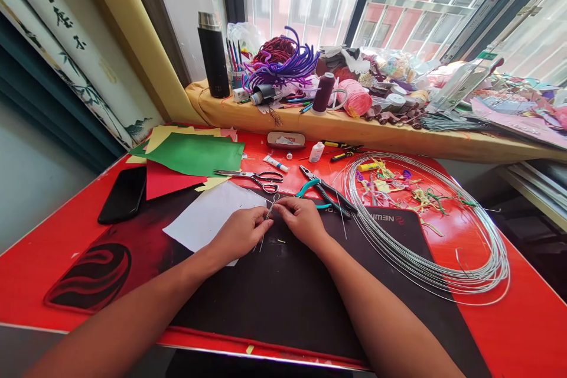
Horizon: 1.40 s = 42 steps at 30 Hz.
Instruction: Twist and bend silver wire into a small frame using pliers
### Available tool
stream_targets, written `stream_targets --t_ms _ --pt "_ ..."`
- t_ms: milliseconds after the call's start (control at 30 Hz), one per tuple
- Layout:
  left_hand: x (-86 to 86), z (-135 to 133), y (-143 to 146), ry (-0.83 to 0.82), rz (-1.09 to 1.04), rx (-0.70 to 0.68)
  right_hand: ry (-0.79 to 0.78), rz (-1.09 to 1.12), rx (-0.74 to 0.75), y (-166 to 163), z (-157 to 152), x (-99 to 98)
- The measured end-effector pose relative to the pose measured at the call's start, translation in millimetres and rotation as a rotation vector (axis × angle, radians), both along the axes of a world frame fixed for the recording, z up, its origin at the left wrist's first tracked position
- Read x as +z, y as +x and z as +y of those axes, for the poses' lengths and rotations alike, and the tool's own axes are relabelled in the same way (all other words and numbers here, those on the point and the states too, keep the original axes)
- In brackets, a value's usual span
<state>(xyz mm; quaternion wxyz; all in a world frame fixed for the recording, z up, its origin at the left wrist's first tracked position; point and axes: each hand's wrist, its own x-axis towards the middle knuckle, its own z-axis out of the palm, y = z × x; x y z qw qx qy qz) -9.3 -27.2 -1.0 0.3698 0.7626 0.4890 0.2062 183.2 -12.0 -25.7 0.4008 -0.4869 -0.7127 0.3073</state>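
Over the dark desk mat [274, 301] my left hand [241, 227] is closed in a pinch on a thin piece of silvery wire [275, 197], bent into small loops at the top. Loose wire ends poke out below those fingers. From the other side, my right hand [303, 218] pinches the same wire near its loops. A white paper sheet [208, 212] lies partly beneath my left hand. Pliers with teal and black handles [322, 188] rest just beyond my right hand. Short straight wire pieces lie beside them.
A large wire coil [496, 266] spreads over the right side, with colourful scraps inside it. Scissors [254, 176], a glue bottle [316, 152] and a paint tube [275, 163] lie beyond my hands. Coloured paper [195, 152] and a black phone [123, 195] are left. The windowsill holds a thermos [213, 59] and yarn.
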Motion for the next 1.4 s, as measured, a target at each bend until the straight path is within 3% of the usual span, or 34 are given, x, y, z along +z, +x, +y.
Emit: stream_targets --t_ms 200,467,733,1000,1200,1400 --pt "6.2 -2 0 0.02 -0.079 0.067 -0.052 0.065 -0.016 2 3 -4.2" --pt "2.0 3 2 -0.344 -0.457 0.044 -0.051 0.061 0.011 4 5 -4.2" --pt "-1.4 9 4 -0.581 -0.658 0.122 -0.026 0.048 0.044 0 1 -3.1" --pt "-5.0 6 6 -0.451 -0.585 0.113 -0.026 0.09 0.019 -4 -3 0.8" --pt "-2.7 10 3 -0.371 -0.618 0.174 -0.117 0.256 -0.084 -5 -2 0.9" --pt "2.4 17 -5 -0.408 -0.707 0.217 -0.084 0.228 -0.085 -4 -3 -0.3"
